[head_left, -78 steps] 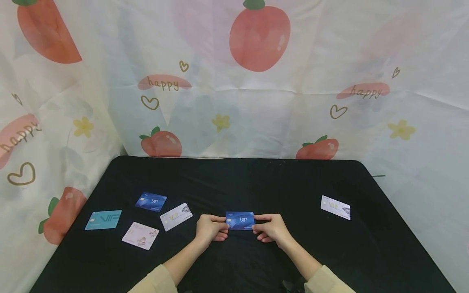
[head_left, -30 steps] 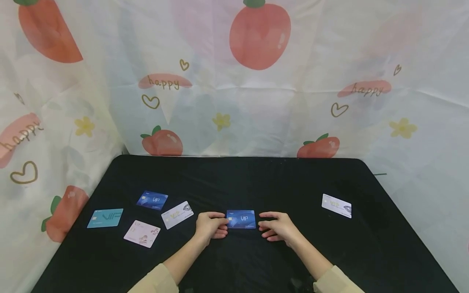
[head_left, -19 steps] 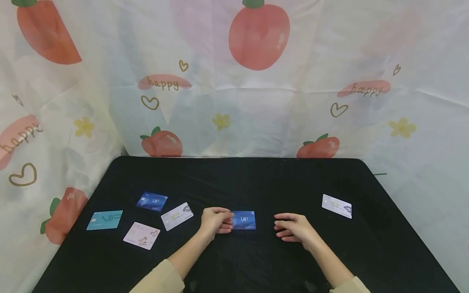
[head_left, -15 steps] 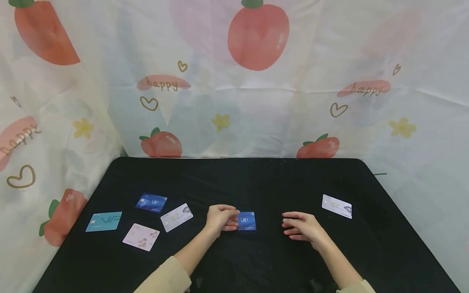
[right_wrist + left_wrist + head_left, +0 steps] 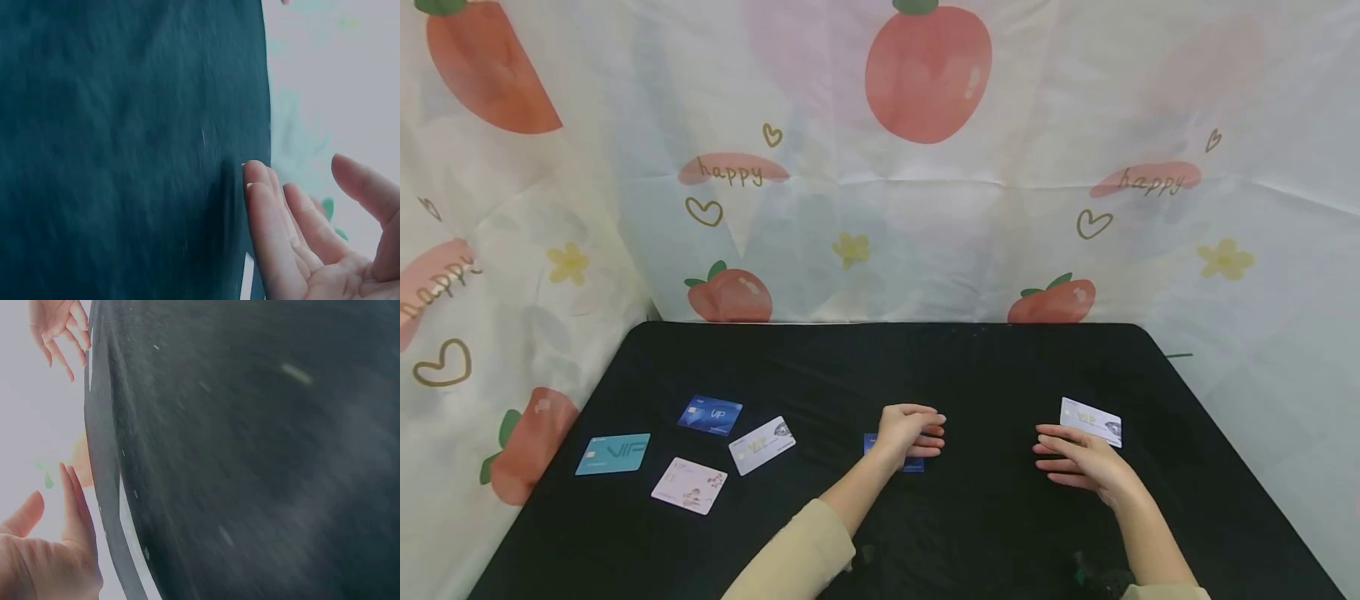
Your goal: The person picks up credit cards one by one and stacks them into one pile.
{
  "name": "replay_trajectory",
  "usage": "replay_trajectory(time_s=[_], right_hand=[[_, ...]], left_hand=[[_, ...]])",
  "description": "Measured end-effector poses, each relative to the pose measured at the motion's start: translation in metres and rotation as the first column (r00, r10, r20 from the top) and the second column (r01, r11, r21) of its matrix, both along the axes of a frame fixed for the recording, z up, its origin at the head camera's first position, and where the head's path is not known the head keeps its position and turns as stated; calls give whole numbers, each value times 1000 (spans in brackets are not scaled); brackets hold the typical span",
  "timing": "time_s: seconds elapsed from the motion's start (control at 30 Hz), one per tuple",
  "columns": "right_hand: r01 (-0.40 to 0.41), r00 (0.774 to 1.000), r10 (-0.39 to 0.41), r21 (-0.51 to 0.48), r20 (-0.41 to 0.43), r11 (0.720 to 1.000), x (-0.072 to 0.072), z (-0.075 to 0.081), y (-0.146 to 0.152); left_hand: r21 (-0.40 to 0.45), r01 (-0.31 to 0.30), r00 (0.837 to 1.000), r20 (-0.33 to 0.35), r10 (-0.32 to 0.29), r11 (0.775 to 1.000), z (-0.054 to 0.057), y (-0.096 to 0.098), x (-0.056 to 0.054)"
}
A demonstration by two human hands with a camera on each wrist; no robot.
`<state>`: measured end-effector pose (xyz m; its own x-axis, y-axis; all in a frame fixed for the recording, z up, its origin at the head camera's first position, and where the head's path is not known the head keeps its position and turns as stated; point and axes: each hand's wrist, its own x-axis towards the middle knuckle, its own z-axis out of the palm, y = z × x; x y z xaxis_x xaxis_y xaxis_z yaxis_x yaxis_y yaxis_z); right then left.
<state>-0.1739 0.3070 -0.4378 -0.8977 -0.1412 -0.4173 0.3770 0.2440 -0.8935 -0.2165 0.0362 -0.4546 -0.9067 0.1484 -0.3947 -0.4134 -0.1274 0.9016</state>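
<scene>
My left hand hovers over a blue VIP card at the middle of the table and hides most of it. Its fingers are extended and hold nothing, as the left wrist view also shows on the hand. Over on the right, my right hand is just in front of a white VIP card, overlapping its lower edge in the head view. The right wrist view shows that hand's fingers loosely spread, with nothing between them.
On the left of the black table lie another blue VIP card, a second white card, a teal card and a pink card. A fruit-patterned curtain hangs behind the table.
Both hands let go of the middle blue card and moved right. The left hand now passes over that card; the right hand has come to the white card. The cards stayed in place.
</scene>
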Motion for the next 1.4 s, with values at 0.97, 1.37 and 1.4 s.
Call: replay_trajectory(time_s=[0.97, 1.37, 1.4], right_hand=[[247, 969, -244, -272, 45, 930, 12, -3, 89], [287, 957, -281, -337, 67, 897, 9, -7, 102], [287, 957, -281, -341, 68, 895, 8, -8, 102]], left_hand=[[80, 87, 992, 84, -94, 993, -11, 105, -11], [210, 28, 993, 102, -50, 977, -21, 127, -17], [229, 24, 993, 104, -49, 973, -22, 129, -17]])
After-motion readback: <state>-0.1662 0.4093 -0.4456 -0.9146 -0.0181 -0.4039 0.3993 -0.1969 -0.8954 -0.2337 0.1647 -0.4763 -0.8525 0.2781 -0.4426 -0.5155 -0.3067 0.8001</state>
